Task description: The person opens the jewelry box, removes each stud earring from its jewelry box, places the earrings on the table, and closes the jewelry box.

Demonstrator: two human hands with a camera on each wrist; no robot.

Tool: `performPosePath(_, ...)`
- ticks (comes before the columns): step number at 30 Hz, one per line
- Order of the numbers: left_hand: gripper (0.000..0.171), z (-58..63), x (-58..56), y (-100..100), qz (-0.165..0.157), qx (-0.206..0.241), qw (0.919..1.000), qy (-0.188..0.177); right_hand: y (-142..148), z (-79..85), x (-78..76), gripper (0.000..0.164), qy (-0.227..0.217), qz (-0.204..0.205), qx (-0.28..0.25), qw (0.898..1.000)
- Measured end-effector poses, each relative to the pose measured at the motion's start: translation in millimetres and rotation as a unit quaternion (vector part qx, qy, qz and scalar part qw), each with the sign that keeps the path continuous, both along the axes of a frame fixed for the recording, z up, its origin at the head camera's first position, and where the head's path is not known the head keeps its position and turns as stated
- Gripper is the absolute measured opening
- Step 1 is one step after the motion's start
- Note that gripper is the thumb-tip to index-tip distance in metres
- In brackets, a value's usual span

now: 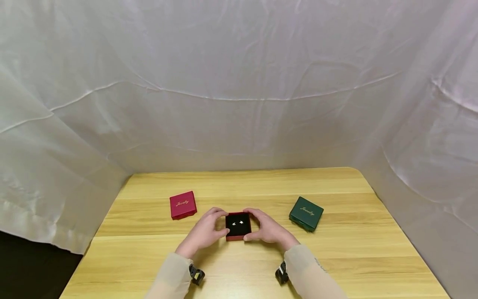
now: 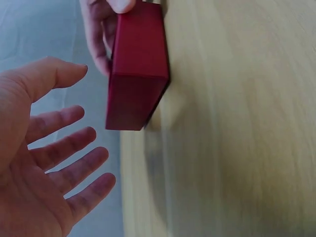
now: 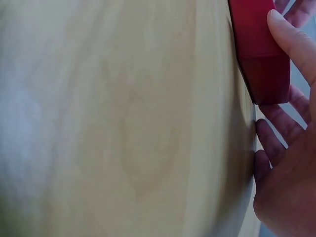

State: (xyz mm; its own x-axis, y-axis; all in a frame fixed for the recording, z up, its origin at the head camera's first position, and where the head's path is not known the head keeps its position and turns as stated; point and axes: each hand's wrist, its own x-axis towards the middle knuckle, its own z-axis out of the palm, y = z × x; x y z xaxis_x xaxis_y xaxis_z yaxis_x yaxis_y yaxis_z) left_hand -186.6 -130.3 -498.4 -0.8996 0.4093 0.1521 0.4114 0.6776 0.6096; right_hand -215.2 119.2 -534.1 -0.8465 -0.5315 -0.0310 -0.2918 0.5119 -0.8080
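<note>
A small red jewelry box (image 1: 235,238) stands uncovered on the table, facing up in the head view. On its black insert (image 1: 237,230) sit two star-shaped earrings (image 1: 241,222), side by side. My right hand (image 1: 268,228) holds the box at its right side; the right wrist view shows the thumb (image 3: 295,42) on the red front wall and fingers behind. Around the left side is my left hand (image 1: 206,229). In the left wrist view, its spread fingers (image 2: 74,148) and thumb are a little apart from the box (image 2: 140,49).
A closed crimson box (image 1: 183,204) marked "Jewelry" lies at the left of the wooden table (image 1: 239,274). To the right is a closed dark green box (image 1: 306,212) with the same lettering. Pale curtains (image 1: 239,128) hang behind and at both sides.
</note>
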Motion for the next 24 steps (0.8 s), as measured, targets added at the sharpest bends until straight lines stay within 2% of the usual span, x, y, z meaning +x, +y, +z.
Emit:
performPosePath(11,0.045,-7.3,-12.7,8,-0.003,-0.023,0.9995,-0.020,0,-3.5,0.2,0.088,-0.023,-0.008,-0.019,1.000)
performPosePath(18,0.034,-11.2,-17.0,11,-0.010,-0.026,0.9992,-0.029,0,-5.9,0.2,0.088,-0.021,-0.011,-0.011,1.000)
performPosePath(24,0.023,-13.9,-20.1,15,-0.019,-0.025,0.9993,-0.020,0,-5.6,1.2,0.088,-0.028,-0.014,-0.019,0.999)
